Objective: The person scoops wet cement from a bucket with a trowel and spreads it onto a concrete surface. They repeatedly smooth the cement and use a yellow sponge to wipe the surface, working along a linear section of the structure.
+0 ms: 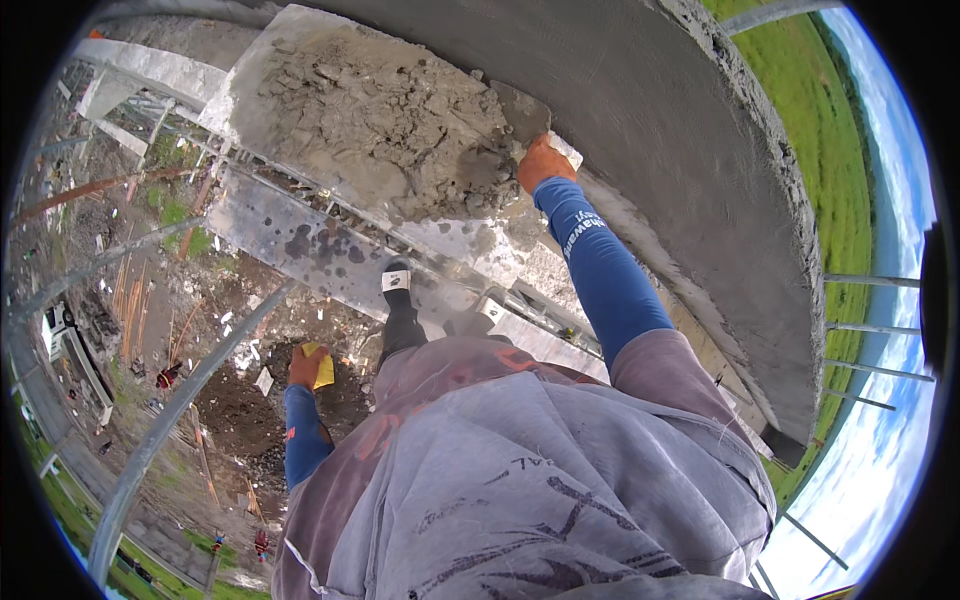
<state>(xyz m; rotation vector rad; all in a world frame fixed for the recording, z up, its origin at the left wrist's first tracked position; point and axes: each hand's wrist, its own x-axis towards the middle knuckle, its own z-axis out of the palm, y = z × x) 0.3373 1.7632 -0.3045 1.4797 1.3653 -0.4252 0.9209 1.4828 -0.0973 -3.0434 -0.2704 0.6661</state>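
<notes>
My right hand is closed at the edge of a mortar board, beside the curved wall. Just beyond its fingers lies the flat grey blade of a trowel, its handle hidden by the hand. A small white piece shows against that hand; I cannot tell what it is. Wet grey mortar is heaped across the board, reaching the blade. Down at the left, my left hand is closed around a yellow sponge-like piece, held out beside my body.
A curved, grey-plastered wall rises along the right. Under my feet runs a narrow metal scaffold plank. Scaffold pipes cross at the left, with the ground, debris, a truck and people far below.
</notes>
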